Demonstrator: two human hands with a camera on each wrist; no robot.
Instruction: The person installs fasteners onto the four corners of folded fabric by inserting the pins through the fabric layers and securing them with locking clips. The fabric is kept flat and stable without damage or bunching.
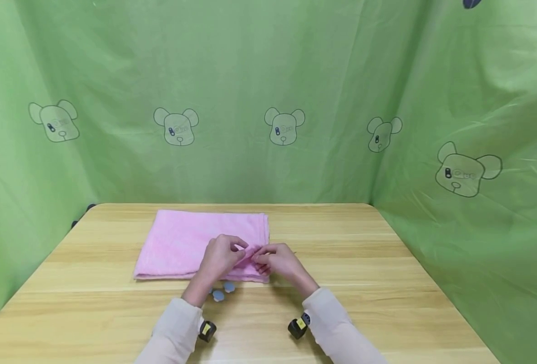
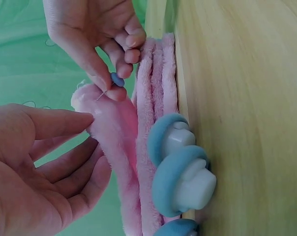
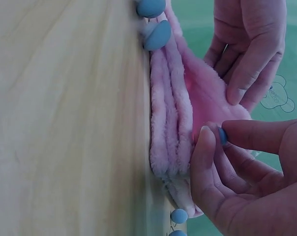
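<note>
Hanging behind wooden table [image 1: 364, 303], pink cloth [image 1: 184, 245]: green curtains [image 1: 232, 65]

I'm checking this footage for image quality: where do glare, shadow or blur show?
Head view: pale glare on the near table, soft shadows beneath the sleeves; left wrist view: the shaft of the pin is thin and faint; right wrist view: dim overall, table grain soft, the upper blue knobs blurred at their bases.

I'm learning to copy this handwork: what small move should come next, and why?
Probably the right hand should gently press the blue-headed pin into the raised pink cloth: it pinches the pin pointing at that cloth, which the left hand holds up. Whether the tip has already entered is unclear.
</note>
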